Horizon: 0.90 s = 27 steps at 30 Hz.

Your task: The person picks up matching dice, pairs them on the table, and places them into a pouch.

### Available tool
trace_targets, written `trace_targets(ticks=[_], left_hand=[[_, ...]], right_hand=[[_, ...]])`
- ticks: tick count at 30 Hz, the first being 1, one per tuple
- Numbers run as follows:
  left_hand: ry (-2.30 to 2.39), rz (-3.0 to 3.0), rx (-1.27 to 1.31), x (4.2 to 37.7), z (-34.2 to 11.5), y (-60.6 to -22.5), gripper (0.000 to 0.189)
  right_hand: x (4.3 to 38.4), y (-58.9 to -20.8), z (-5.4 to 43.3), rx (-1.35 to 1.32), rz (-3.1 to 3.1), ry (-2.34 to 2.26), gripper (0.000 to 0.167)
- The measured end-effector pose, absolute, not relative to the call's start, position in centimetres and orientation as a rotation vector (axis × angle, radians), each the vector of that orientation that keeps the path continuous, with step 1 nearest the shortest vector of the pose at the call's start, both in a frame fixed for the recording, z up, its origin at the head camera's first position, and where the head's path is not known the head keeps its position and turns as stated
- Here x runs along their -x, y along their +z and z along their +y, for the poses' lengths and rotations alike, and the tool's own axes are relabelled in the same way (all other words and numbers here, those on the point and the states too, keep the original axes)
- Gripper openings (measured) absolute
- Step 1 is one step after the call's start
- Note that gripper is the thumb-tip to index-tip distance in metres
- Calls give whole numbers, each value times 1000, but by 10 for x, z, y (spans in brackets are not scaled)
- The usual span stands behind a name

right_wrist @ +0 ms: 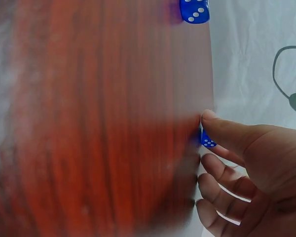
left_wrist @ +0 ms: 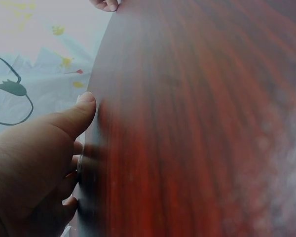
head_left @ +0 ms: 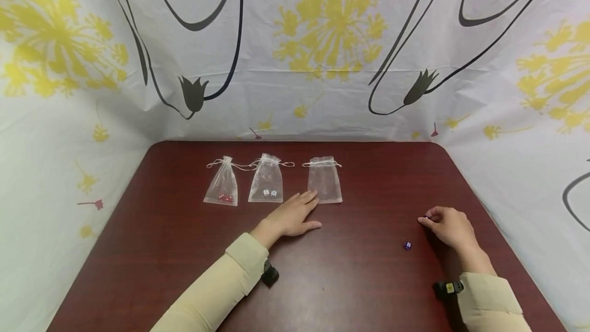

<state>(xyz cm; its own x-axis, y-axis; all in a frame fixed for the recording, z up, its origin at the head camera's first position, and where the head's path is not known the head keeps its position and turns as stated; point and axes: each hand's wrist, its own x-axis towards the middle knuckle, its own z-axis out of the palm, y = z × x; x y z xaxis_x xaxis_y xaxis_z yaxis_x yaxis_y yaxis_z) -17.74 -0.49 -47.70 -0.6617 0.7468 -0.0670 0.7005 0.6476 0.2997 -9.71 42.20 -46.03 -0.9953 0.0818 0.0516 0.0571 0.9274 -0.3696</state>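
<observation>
Two small deep-blue cube dice with rounded corners and white round pips (right_wrist: 195, 11) were seen at the right side of the dark reddish-brown, wood-grained table (head_left: 350, 275). One of them was pinched between the thumb and forefinger of the right hand (head_left: 449, 225), so that most of its surface was covered; in the right wrist view a glossy blue face marked with several pips was left exposed beneath the thumb. Whether that die was lifted or was touching the tabletop could not be told. The other was set down by itself near the right hand, apart from the fingers, and a slanting row of three pips was shown on one face, with a bluish tint thrown onto the wood beside it. Nothing was gripped by the left hand (head_left: 292, 215), which was laid palm down with its fingers extended and its thumb spread; its fingertips were placed at the lower left corner of a flat, sheer white drawstring pouch (head_left: 325, 183). To the left of that pouch, two similar sheer white pouches (head_left: 267, 175) were lined up: two white dice (head_left: 270, 193) were held in the middle one, and red dice (head_left: 225, 198) were gathered at the bottom of the leftmost, whose neck was drawn in.
</observation>
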Motion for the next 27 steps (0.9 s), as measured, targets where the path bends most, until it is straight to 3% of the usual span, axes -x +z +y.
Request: trace_targets(ticks=[15, 27], left_hand=[[360, 2688, -1197, 177, -6, -479, 73], [372, 2685, -1205, 176, -5, -475, 72]], right_hand=[[102, -448, 402, -130, -2752, 519, 18], [106, -430, 372, -262, -2680, 553, 18]])
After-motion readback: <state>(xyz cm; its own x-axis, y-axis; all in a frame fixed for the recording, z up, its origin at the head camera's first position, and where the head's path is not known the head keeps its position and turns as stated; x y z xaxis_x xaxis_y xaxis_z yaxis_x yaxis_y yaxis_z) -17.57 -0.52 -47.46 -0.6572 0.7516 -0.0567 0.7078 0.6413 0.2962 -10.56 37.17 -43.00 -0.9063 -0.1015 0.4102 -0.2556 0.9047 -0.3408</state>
